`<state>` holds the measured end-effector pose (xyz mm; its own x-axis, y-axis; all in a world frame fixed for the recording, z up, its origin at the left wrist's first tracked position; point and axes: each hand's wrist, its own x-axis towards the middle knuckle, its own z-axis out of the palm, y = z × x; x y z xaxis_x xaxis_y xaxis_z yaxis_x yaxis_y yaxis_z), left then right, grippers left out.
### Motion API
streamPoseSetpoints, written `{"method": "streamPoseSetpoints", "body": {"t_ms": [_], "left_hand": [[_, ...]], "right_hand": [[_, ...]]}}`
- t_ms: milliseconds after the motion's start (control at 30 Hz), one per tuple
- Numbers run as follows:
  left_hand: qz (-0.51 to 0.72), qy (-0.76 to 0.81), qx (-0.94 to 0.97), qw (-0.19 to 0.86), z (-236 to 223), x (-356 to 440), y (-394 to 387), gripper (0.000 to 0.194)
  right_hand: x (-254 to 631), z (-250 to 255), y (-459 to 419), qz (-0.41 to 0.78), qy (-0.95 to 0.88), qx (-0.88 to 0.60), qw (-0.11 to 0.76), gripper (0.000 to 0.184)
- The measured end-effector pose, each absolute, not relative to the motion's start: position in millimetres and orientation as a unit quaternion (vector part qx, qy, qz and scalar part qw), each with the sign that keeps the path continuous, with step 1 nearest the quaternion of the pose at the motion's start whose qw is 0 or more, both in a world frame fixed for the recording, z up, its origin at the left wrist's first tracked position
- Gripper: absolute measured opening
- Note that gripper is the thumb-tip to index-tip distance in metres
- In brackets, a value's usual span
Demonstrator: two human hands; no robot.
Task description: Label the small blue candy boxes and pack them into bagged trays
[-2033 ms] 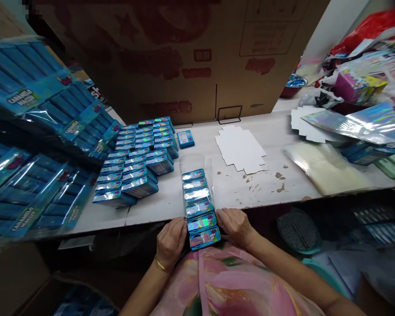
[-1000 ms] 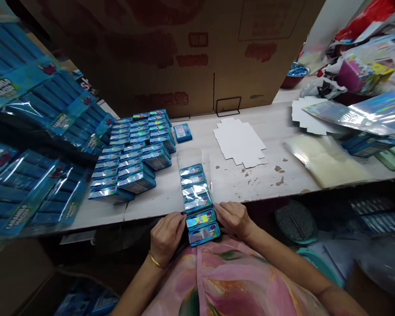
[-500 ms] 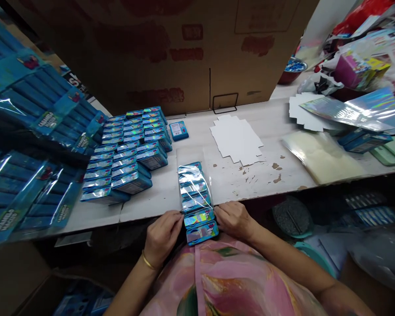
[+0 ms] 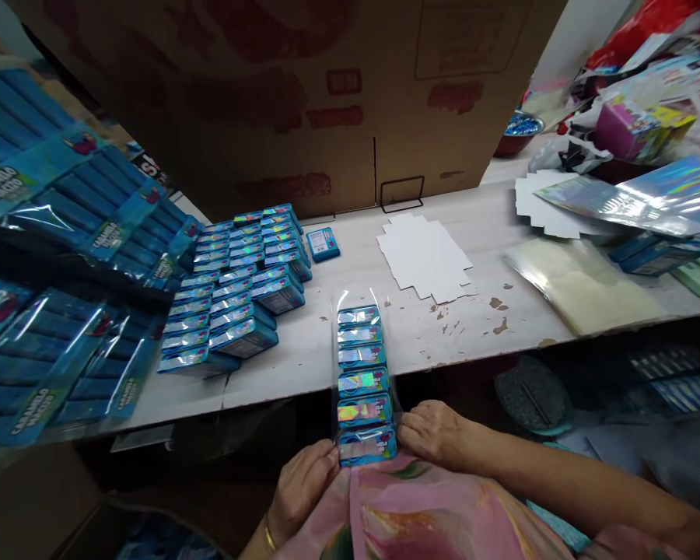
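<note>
row: six small blue packs point(image 4: 362, 385) lying flat in a single line, end to end, with holographic foil panels on their faces
wrap: a clear plastic sleeve point(image 4: 355, 299) around the line of packs, its loose end reaching past the farthest pack
place: at the front of a chipped white table point(image 4: 309, 381), the nearest packs running out past the edge toward a pink floral top point(image 4: 420, 513)
left hand point(image 4: 302, 490): fingers against the sleeve's near left side, a gold bangle point(image 4: 270, 537) on the wrist
right hand point(image 4: 437, 432): fingers pressed to the sleeve's right side
hands: apart, clamping the sleeve's near end from both sides
beside: rows of matching packs point(image 4: 239, 303) to the left, one lone pack point(image 4: 323, 244) beyond them
farther: white die-cut card blanks point(image 4: 425, 257), holographic sheets point(image 4: 624, 204), a bag of pale film point(image 4: 583, 284)
behind: a large cardboard carton point(image 4: 303, 148) with a wire stand point(image 4: 402, 194) at its foot
writing: "caramelo macio" on blue bagged bundles point(image 4: 52, 194); the small print on the packs is too small to read
</note>
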<state>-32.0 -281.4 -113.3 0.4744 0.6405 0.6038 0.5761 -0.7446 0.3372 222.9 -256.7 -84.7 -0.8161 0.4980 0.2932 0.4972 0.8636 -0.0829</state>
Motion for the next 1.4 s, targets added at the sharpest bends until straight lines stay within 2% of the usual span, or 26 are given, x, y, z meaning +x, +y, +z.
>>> {"method": "streamPoseSetpoints", "body": {"t_ms": [67,167,267,433,600,667,767,800,867,967,1233,1333,1400], "left_hand": [[0.367,0.369,0.853,0.040,-113.8,-32.1,-277.4,0.008],[0.370,0.406,0.835,-0.031,-117.3,-36.4,-257.8,0.008],[0.355,0.424,0.824,-0.122,-119.1,-52.2,-225.5,0.012],[0.342,0.472,0.794,-0.174,-118.4,-92.5,-170.4,0.010],[0.360,0.567,0.737,-0.076,-123.1,-114.6,-159.3,0.013],[0.401,0.652,0.644,-0.008,-127.8,-112.7,-172.7,0.019],[0.432,0.691,0.566,0.122,-137.6,-97.9,-199.0,0.023],[0.429,0.684,0.572,0.148,-141.4,-91.4,-206.5,0.024],[0.421,0.672,0.590,0.151,-149.6,-79.7,-216.7,0.026],[0.405,0.674,0.607,0.118,-163.0,-70.5,-221.2,0.033],[0.292,0.743,0.593,0.102,-177.3,-69.5,-216.4,0.040],[0.273,0.744,0.603,0.089,-174.2,-69.0,-215.4,0.037],[0.260,0.744,0.609,0.089,-171.8,-69.3,-215.0,0.035]], "right_hand": [[219.6,-90.5,-254.7,0.013,-0.939,-0.284,0.193,0.024],[205.2,-98.8,-244.8,0.011,-0.906,-0.350,0.240,0.024],[176.7,-99.5,-227.8,0.037,-0.888,-0.390,0.242,0.021],[111.4,-95.1,-201.6,0.103,-0.861,-0.447,0.217,0.017],[81.1,-96.4,-197.2,0.129,-0.862,-0.441,0.215,0.023],[95.5,-93.7,-190.0,0.135,-0.855,-0.419,0.276,0.025],[141.2,-86.1,-156.3,0.122,-0.771,-0.448,0.436,0.024],[158.5,-83.8,-140.3,0.113,-0.724,-0.483,0.479,0.021],[188.6,-80.2,-108.9,0.124,-0.664,-0.532,0.511,0.025],[210.1,-76.0,-80.8,0.158,-0.688,-0.520,0.481,0.030],[156.2,-55.6,-113.4,0.022,-0.832,-0.432,0.347,0.024],[137.4,-49.3,-125.4,0.036,-0.876,-0.376,0.301,0.022],[136.9,-48.2,-126.2,0.070,-0.878,-0.351,0.317,0.022]]}}
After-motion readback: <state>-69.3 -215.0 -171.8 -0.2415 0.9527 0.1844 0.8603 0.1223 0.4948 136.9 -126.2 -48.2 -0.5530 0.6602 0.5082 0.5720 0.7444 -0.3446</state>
